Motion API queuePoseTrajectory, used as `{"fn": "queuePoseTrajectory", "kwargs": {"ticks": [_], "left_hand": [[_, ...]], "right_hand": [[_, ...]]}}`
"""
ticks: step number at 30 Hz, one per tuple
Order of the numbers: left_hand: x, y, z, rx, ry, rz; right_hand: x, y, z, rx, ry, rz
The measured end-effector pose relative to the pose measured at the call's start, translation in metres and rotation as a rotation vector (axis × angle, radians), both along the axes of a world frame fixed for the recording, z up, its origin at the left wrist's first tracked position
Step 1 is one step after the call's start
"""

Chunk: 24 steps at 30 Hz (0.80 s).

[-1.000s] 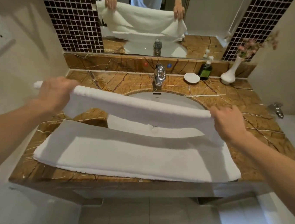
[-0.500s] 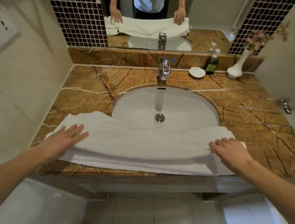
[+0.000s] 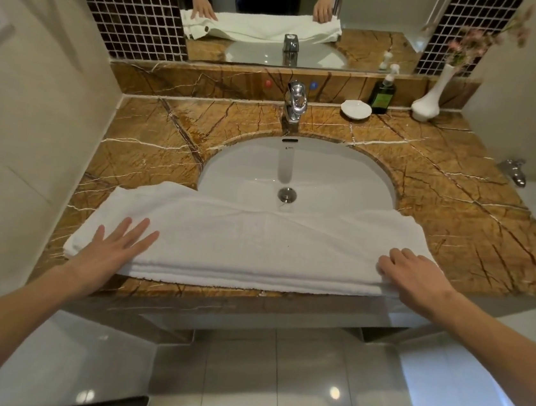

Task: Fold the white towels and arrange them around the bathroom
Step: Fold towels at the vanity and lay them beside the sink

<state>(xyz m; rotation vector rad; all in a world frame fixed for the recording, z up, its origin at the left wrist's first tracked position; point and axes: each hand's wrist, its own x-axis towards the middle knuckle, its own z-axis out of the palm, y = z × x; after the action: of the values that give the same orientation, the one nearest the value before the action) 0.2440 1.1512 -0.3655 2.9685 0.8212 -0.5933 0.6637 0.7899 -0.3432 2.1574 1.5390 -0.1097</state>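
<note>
A white towel (image 3: 255, 244), folded lengthwise into a long band, lies across the front of the brown marble counter (image 3: 146, 142) and sags over the near rim of the white sink (image 3: 300, 169). My left hand (image 3: 114, 245) lies flat on the towel's left end with fingers spread and straight. My right hand (image 3: 418, 280) rests on the towel's right end, its fingers bent at the near edge of the folded layers. Whether those fingers pinch the edge is not plain.
A chrome tap (image 3: 295, 104) stands behind the sink. At the back right are a white soap dish (image 3: 356, 108), a green pump bottle (image 3: 383, 94) and a white vase with pink flowers (image 3: 428, 101). A mirror (image 3: 280, 20) hangs above; walls close in on both sides.
A second ago both hands held the towel's far edge up over the sink. They brought it toward me onto the near half, and now rest on the folded band.
</note>
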Motion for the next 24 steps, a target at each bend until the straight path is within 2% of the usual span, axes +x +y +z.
{"fn": "queuePoseTrajectory", "kwargs": {"ticks": [5,9,12,14,16,18,20,24], "left_hand": [[0.006,0.006,0.0,-0.041,0.103,0.049],[0.007,0.019,0.006,-0.121,0.086,0.011],[0.014,0.019,0.015,-0.152,-0.078,0.043],[0.029,0.015,0.019,-0.127,-0.272,0.157],[0.047,0.011,0.018,-0.079,-0.354,0.258],[0.064,0.006,0.011,-0.071,-0.328,0.378],[0.074,0.002,0.001,-0.085,-0.271,0.464],[0.077,-0.002,-0.023,-0.042,-0.197,0.494]], "right_hand": [[-0.001,-0.001,-0.005,0.008,0.06,-0.033],[0.007,0.004,0.0,0.053,0.112,-0.049],[0.01,0.014,0.001,0.171,0.091,-0.065],[0.011,0.023,0.0,0.282,0.088,-0.062],[0.008,0.035,-0.002,0.377,0.088,-0.057],[0.003,0.047,-0.006,0.421,0.105,-0.112],[0.0,0.056,-0.014,0.342,0.156,-0.203],[0.005,0.055,-0.04,0.246,0.259,-0.359]]}}
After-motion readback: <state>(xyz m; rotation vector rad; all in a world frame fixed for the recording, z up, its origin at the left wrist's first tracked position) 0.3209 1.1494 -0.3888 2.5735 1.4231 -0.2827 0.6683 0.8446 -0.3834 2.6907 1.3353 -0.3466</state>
